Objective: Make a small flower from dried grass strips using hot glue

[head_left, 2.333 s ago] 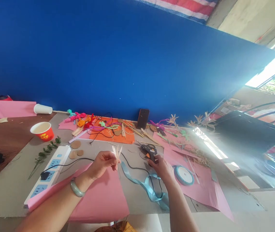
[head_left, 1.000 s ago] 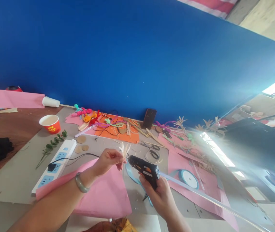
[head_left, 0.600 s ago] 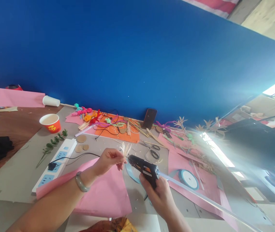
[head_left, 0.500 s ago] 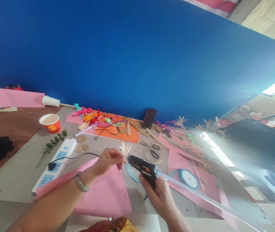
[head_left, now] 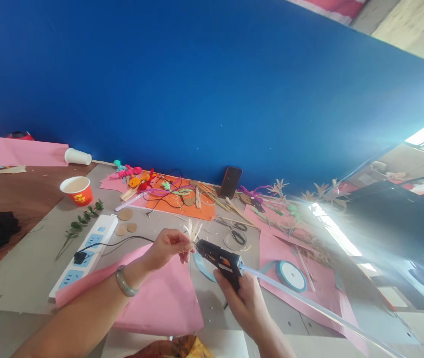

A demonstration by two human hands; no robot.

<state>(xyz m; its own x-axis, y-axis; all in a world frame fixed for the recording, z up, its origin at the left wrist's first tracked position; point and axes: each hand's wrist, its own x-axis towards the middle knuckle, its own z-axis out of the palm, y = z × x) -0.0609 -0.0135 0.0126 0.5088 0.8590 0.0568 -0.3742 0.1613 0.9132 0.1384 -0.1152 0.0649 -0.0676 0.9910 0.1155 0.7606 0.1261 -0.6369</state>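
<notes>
My left hand [head_left: 167, 247] is closed in a pinch on a small bundle of pale straw leaves [head_left: 193, 230], held up above a pink paper sheet [head_left: 159, 298]. My right hand [head_left: 242, 296] grips a black glue gun [head_left: 221, 259] with a long clear glue stick [head_left: 308, 303] trailing to the right. The gun's nozzle points left and sits right at the base of the straw bundle. A green bangle [head_left: 123, 281] is on my left wrist.
A white power strip [head_left: 85, 252] with a black plug lies at left, near a green sprig [head_left: 79, 223] and a red paper cup [head_left: 73, 190]. Scissors [head_left: 236, 233], a blue ribbon spool [head_left: 290, 275], a phone [head_left: 231, 182] against the blue wall, orange paper with craft bits.
My right hand picked the glue gun up from the table and brought its nozzle to the straw bundle. In the last second the gun has crept slightly closer; the left hand has held still.
</notes>
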